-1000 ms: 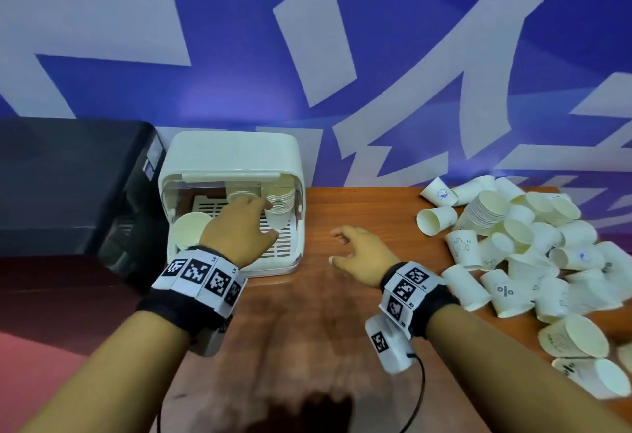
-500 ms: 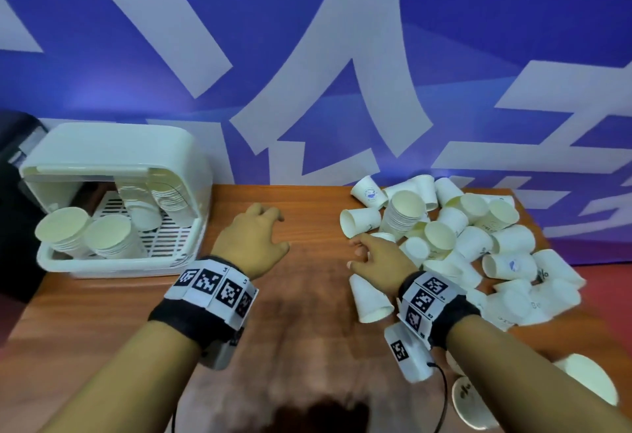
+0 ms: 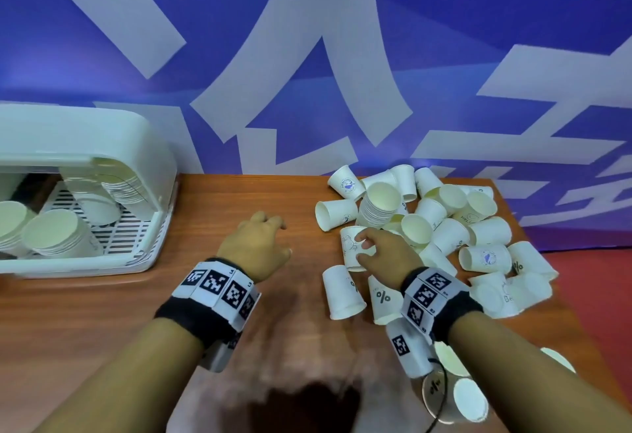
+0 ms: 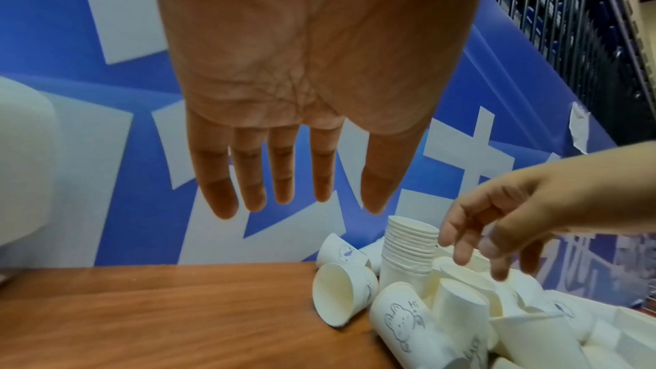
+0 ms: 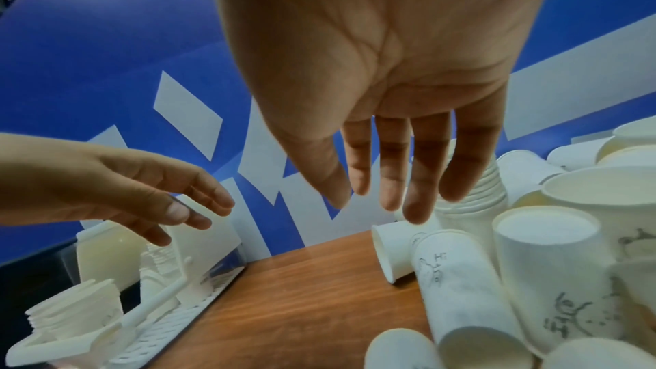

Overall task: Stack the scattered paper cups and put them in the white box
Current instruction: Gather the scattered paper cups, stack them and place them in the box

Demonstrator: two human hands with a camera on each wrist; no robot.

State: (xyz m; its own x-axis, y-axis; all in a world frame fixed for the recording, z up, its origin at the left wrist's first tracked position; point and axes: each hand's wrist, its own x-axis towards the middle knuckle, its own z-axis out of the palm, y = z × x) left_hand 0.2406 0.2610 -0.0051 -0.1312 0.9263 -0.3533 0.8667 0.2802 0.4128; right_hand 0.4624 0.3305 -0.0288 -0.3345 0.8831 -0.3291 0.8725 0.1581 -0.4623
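Note:
Many white paper cups [image 3: 451,234] lie scattered in a pile on the right of the wooden table. A tall nested stack [image 3: 379,206] stands at the pile's left side. My right hand [image 3: 364,244] hovers over a cup with a rabbit drawing [image 3: 349,244], which lies on its side; the fingers hang loosely and hold nothing. In the right wrist view the fingers [image 5: 390,178] are straight above that cup [image 5: 458,285]. My left hand [image 3: 263,230] is open and empty above bare table, between the pile and the white box [image 3: 143,261]. The box holds several cup stacks [image 3: 54,234].
A blue wall with white shapes [image 3: 307,90] runs behind the table. The table's right edge [image 3: 567,278] meets red floor. A few cups [image 3: 468,398] lie near my right forearm. Bare wood [image 3: 222,200] lies between box and pile.
My left hand has come out of the white box and moved right over the table. My right hand has moved right onto the cup pile. The head view has turned right.

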